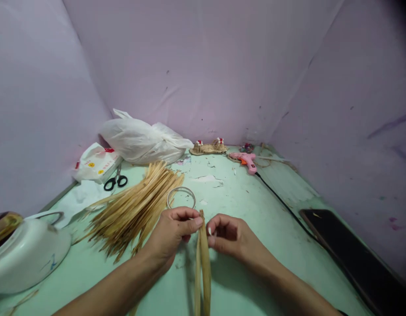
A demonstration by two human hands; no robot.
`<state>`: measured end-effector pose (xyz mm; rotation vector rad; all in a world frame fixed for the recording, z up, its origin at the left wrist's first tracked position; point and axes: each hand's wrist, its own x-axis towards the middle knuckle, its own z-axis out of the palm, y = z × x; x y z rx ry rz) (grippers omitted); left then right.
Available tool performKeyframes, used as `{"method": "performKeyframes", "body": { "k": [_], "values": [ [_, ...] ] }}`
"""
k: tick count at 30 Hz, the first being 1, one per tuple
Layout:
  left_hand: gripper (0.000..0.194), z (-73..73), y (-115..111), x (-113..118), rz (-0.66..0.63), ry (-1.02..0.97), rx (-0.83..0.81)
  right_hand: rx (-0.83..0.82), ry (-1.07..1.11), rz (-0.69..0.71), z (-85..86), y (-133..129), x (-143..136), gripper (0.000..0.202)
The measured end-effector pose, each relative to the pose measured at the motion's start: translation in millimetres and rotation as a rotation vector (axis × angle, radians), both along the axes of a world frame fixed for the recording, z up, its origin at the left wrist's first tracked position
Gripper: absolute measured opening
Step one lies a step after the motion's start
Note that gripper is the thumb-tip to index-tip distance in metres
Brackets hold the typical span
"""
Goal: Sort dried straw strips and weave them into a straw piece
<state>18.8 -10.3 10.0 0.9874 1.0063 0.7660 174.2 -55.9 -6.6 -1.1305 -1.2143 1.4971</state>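
My left hand [175, 232] pinches the upper end of dried leaf strips [205, 267] between thumb and fingers. The strips hang down toward the bottom edge, a wider one beside a narrower one. Just right of the strips is my right hand [234, 239], its fingers curled and thumb and index tips a little apart. Those tips are close to the wider strip; whether they touch it is unclear. A thin silver ring [193, 193] lies beyond my left hand. Left of it spreads a bundle of dried strips [133, 210].
At left are a white pot [32, 254], black-handled scissors [115, 182] and a tissue pack [99, 164]. A white plastic bag [144, 138] and a woven piece with beads [208, 149] sit at the back. Right are a pink glue gun [247, 161] with its cord and a phone [347, 259].
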Motion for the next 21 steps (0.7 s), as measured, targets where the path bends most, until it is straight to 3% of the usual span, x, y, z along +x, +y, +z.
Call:
{"method": "performKeyframes", "body": {
  "k": [6,9,10,12,15,16,17,20,21],
  "values": [
    [0.018,8.5,1,-1,0.066,-0.047,0.056,-0.155,0.190,-0.195,-7.0,8,3,0.030],
    [0.017,15.8,4,-6,0.117,-0.057,0.042,-0.157,0.227,-0.365,-3.0,10,10,0.025],
    [0.017,19.6,5,-9,0.129,-0.065,0.038,-0.145,0.229,-0.360,1.2,9,13,0.025],
    [0.016,29.3,9,-16,0.150,-0.084,0.021,-0.137,0.216,-0.116,13.7,2,20,0.026],
    [0.016,46.3,12,-28,0.100,-0.113,-0.033,-0.148,0.141,0.682,33.9,-12,27,0.030],
    [0.016,51.2,12,-31,0.072,-0.119,-0.051,-0.137,0.133,0.793,37.9,-15,26,0.029],
    [0.016,55.0,11,-33,0.059,-0.125,-0.061,-0.108,0.153,0.720,39.8,-17,23,0.024],
    [0.016,57.2,1,-29,0.089,-0.125,-0.032,-0.034,0.406,0.122,35.2,-13,6,0.021],
    [0.015,54.9,-4,-25,0.084,-0.117,-0.020,-0.058,0.465,0.031,32.3,-11,-2,0.023]
  ]
}}
